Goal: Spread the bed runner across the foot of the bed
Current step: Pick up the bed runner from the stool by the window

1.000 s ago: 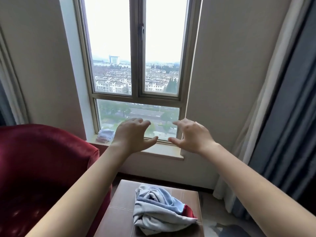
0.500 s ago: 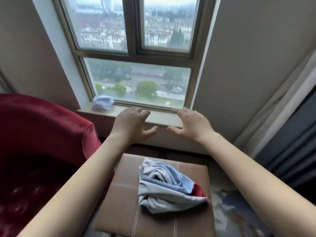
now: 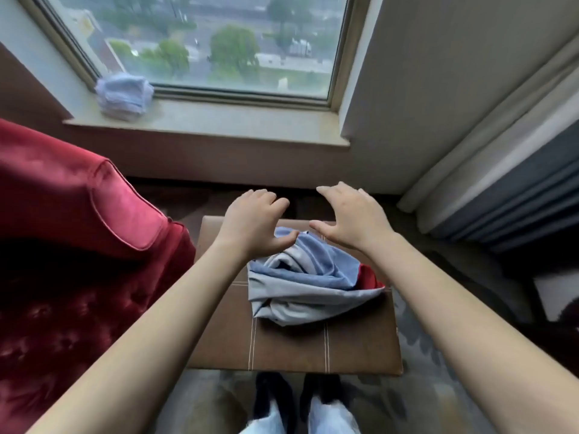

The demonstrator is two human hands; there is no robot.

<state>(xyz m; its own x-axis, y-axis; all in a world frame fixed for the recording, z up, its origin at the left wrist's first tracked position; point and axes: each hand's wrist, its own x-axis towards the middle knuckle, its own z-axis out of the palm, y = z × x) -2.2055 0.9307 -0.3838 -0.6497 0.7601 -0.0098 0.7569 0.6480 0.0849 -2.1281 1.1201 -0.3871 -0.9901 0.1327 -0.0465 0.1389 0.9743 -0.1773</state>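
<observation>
**Reaching In, Gripping Nothing**

Standing beside a red armchair [image 3: 78, 214], facing a brown ottoman [image 3: 297, 349] carrying the crumpled bed runner [image 3: 307, 283]. Holding left hand [image 3: 253, 220] and right hand [image 3: 351, 217] above its far end, fingers [image 3: 340, 195] spreading, loosely curving.

bed runner [image 3: 313, 283]: blue and pale grey bands, red patch | ottoman [image 3: 297, 349]: brown, pale stitched grid | armchair [image 3: 78, 214]: deep red, button-tufted | folded cloth [image 3: 123, 95]: pale lilac-blue | curtain [image 3: 517, 189]: slate blue | carpet [image 3: 438, 355]: mottled grey
</observation>
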